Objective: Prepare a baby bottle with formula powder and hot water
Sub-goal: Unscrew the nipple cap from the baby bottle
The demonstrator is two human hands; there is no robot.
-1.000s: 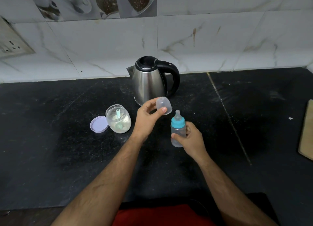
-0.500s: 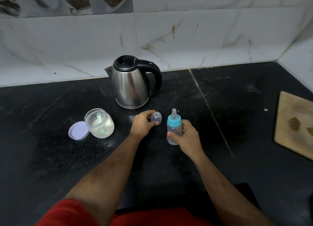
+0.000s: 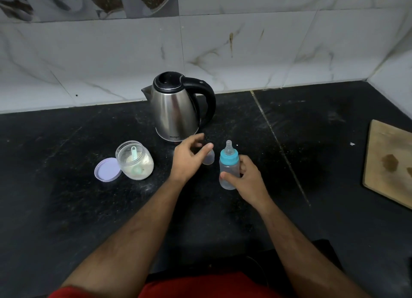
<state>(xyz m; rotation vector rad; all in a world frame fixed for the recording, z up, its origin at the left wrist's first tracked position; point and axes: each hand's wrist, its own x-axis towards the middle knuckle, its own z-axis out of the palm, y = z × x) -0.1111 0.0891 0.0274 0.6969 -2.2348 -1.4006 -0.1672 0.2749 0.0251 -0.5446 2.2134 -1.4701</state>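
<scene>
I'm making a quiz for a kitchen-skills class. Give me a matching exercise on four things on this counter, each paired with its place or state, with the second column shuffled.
Column one:
1. baby bottle
2. formula jar
3. purple lid
4. kettle

Column two:
A. lying flat on the counter, left of the jar
B. standing at the back, near the tiled wall
C. held upright in the right hand, blue collar and teat on
D. open, with a scoop inside

Right pairs: 1-C, 2-D, 3-A, 4-B
</scene>
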